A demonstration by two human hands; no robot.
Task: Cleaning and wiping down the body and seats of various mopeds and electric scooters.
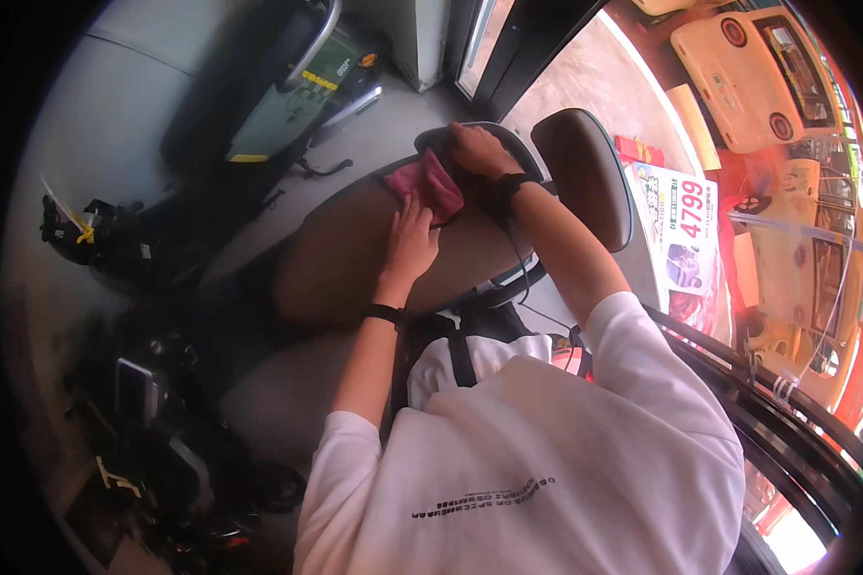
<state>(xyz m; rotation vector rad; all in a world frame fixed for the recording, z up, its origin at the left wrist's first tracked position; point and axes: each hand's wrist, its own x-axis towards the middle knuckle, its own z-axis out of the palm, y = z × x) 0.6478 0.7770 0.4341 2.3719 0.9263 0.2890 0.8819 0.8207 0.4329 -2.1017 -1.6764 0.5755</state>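
A brown scooter seat stretches out in front of me. A pink cloth lies bunched near its rear end. My left hand rests on the seat with fingers stretched out, their tips touching the cloth's near edge. Just beyond the cloth, my right hand is closed over the dark grab rail behind the seat. Its fingertips are partly hidden. A brown padded backrest stands to the right of that hand.
A green scooter stands at the far left, with dark scooter parts and a handlebar nearer. A black door frame is ahead. Outside on the right are a printed poster and a cream toy-like vehicle. A thin cable hangs by the seat.
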